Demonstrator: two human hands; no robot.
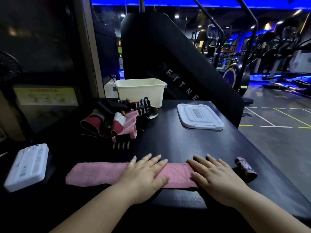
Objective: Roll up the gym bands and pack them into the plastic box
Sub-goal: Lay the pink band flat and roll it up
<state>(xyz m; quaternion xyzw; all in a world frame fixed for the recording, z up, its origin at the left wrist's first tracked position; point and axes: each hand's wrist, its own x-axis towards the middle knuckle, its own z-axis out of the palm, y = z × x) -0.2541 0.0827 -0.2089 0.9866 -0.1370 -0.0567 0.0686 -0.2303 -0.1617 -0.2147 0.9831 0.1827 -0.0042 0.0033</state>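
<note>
Pink band (97, 174): flat on the near surface (193, 145), long axis left to right; soft, nubbly cloth. Left grip (144, 172) spread, pressing mid-strip; right grip (213, 174) spread, pressing the right end, so probably better placed to start rolling leftward. Plastic box (140, 93) far, rigid, open-topped.

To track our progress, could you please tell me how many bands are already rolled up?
1: a rolled band on the table beside the right hand; more may hide inside the box.
</note>
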